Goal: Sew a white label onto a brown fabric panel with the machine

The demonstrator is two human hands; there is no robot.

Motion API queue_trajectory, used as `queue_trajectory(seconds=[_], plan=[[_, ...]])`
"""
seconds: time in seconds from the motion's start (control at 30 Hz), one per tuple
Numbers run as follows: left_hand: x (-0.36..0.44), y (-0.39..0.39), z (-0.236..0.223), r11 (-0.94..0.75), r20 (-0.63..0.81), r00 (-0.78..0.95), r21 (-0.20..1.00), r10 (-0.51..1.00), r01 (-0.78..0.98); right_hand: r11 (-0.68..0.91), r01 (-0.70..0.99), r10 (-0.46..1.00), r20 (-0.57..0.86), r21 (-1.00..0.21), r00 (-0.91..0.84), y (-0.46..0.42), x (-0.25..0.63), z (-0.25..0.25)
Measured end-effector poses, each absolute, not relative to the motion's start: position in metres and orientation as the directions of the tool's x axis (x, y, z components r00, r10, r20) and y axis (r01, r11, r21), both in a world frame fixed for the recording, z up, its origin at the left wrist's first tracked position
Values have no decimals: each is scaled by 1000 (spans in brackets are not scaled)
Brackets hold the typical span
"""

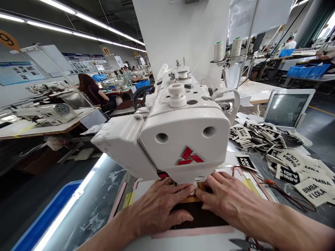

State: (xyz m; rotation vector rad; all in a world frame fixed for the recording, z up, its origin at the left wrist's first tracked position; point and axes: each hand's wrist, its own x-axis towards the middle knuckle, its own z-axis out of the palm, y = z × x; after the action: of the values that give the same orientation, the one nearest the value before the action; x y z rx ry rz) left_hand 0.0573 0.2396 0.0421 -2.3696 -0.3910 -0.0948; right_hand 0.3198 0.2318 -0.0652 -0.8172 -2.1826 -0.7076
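A white sewing machine head [183, 139] with a red three-part emblem stands directly in front of me. Beneath it lies a flat white template [142, 190] with pink and yellow taped edges and a dark brown piece [204, 218] in its middle. My left hand [163, 204] rests flat on the work, fingers stretched toward the needle area and thumb apart. From the other side my right hand [225, 195] presses down, its fingers spread and partly hidden under the machine head. Between the fingertips shows a small pale piece [194, 188]; its details are too small to tell.
Many black and cream lettered labels [289, 158] lie piled on the right. A tablet-like screen [285, 108] stands behind them. Dark scissors [248, 244] lie near the front edge. A blue bin [49, 219] sits low left. Thread cones [218, 52] stand behind; other people work farther off.
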Motion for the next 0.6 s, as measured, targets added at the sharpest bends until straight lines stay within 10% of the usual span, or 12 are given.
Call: queue_trajectory(seconds=[0.6], plan=[[54, 245, 36, -683, 216, 947, -656, 238, 321, 644, 729, 351, 757, 232, -551, 232, 317, -67]])
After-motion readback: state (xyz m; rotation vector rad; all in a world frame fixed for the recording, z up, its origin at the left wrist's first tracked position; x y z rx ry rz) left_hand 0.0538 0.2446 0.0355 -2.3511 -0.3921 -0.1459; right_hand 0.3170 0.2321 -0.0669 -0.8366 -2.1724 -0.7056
